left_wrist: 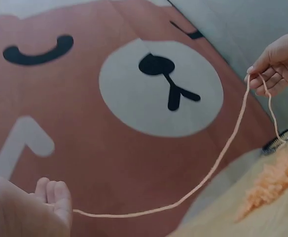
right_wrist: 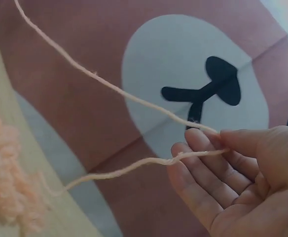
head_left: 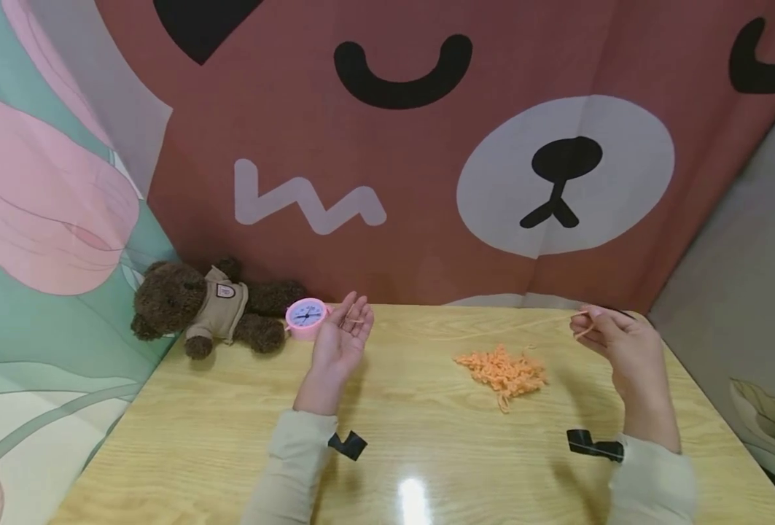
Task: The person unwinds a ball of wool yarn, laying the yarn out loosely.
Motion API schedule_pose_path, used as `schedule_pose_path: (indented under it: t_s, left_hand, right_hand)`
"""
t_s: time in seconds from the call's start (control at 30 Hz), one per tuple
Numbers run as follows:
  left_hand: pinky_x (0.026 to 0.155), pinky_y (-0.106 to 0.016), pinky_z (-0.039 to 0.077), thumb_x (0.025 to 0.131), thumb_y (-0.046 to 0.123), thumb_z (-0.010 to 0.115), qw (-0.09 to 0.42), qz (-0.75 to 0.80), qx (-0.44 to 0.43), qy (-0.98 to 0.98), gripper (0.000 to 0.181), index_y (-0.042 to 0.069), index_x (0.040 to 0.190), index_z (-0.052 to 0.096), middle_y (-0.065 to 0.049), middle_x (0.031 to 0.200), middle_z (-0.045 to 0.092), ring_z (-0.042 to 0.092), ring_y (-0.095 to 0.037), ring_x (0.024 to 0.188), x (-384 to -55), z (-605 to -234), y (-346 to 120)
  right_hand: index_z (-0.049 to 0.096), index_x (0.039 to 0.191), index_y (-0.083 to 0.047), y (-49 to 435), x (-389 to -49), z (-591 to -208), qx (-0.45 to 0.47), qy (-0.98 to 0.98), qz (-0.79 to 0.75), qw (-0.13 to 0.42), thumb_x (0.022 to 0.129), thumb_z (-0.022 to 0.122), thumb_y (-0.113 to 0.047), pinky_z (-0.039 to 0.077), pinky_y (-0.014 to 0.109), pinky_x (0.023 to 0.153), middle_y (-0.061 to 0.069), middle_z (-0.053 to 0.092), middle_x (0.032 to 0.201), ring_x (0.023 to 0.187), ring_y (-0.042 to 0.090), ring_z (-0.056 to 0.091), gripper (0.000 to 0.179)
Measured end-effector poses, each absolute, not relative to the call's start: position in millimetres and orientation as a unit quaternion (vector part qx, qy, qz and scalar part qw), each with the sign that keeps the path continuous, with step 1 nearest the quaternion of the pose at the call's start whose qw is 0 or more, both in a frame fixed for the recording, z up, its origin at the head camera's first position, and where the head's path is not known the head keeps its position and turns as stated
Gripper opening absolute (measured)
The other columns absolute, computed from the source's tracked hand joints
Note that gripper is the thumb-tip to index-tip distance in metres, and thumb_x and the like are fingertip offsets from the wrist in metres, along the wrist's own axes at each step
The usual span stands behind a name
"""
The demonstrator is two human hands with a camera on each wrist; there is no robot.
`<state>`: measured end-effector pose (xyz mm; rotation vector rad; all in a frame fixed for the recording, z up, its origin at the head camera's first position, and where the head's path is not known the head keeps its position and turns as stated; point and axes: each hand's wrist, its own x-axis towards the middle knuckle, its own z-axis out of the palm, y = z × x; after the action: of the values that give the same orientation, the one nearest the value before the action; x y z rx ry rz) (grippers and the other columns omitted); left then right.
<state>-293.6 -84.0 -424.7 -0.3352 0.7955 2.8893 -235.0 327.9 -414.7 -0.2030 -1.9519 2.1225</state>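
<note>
A tangled heap of orange yarn point(head_left: 505, 373) lies on the table, between the hands and nearer the right one. My right hand point(head_left: 626, 346) is raised beyond it and pinches a yarn strand point(right_wrist: 149, 160) between thumb and fingertips. From that pinch one length drops to the heap. The other length point(left_wrist: 215, 168) sags across to my left hand point(head_left: 341, 343). Palm up, the left hand holds the strand at its fingers, close to the pink clock; the grip itself is partly hidden in the left wrist view.
A pink alarm clock point(head_left: 306, 318) stands at the table's back left, beside a brown teddy bear point(head_left: 226, 306) lying on its side. A bear-print cloth point(head_left: 420, 255) hangs behind the table point(head_left: 459, 452). Near the back right corner lies a black loop point(left_wrist: 277, 143).
</note>
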Motion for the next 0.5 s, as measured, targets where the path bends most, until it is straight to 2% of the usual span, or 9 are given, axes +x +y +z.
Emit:
schedule_pose_path:
  t_s: [0.1,0.17,0.23,0.37,0.43,0.5]
  left_hand:
    - [0.118,-0.031,0.043,0.112,0.022,0.032,0.077,0.956,-0.123,0.255,0.043,0.006,0.152,0.037,-0.012,0.137,0.049,0.051,-0.021,0.123,-296,-434,-85]
    - [0.123,-0.033,0.037,0.112,0.023,0.030,0.083,0.955,-0.128,0.255,0.044,0.004,0.151,0.035,-0.013,0.138,0.046,0.045,-0.023,0.130,-297,-440,-87]
    - [0.124,-0.034,0.035,0.112,0.023,0.029,0.091,0.951,-0.131,0.263,0.044,0.003,0.151,0.034,-0.014,0.138,0.045,0.043,-0.024,0.132,-297,-447,-89]
    - [0.127,-0.038,0.030,0.111,0.022,0.028,0.109,0.941,-0.125,0.296,0.045,0.001,0.151,0.033,-0.021,0.156,0.033,0.035,-0.029,0.144,-295,-460,-92]
    - [0.128,-0.041,0.028,0.111,0.021,0.029,0.111,0.937,-0.123,0.308,0.044,0.001,0.150,0.034,-0.023,0.162,0.026,0.030,-0.031,0.148,-293,-465,-95]
    - [0.127,-0.042,0.030,0.111,0.021,0.030,0.111,0.930,-0.122,0.329,0.044,0.001,0.151,0.034,-0.024,0.163,0.026,0.030,-0.032,0.148,-291,-468,-99]
  right_hand:
    - [0.076,0.102,-0.019,328,-239,-425,-0.066,-0.674,0.728,0.108,0.099,0.065,-0.029,0.063,0.020,0.072,-0.007,0.078,0.086,0.079,0.006,0.075,0.015]
    - [0.074,0.106,-0.018,329,-242,-430,-0.065,-0.680,0.725,0.090,0.101,0.063,-0.028,0.063,0.021,0.073,-0.008,0.077,0.087,0.080,0.006,0.075,0.016]
    - [0.070,0.118,-0.011,330,-245,-435,-0.068,-0.707,0.701,0.066,0.104,0.058,-0.028,0.063,0.020,0.075,-0.012,0.076,0.089,0.082,0.004,0.074,0.025]
    - [0.051,0.142,0.005,329,-250,-445,-0.073,-0.778,0.624,0.016,0.108,0.048,-0.030,0.063,0.023,0.082,-0.018,0.073,0.093,0.087,0.000,0.072,0.049]
    - [0.046,0.146,0.008,327,-251,-449,-0.071,-0.812,0.579,-0.004,0.109,0.044,-0.031,0.063,0.026,0.085,-0.012,0.074,0.099,0.090,0.001,0.071,0.053]
    - [0.046,0.146,0.007,327,-249,-452,-0.063,-0.839,0.541,-0.021,0.109,0.044,-0.034,0.063,0.030,0.088,0.003,0.074,0.111,0.096,0.007,0.072,0.055]
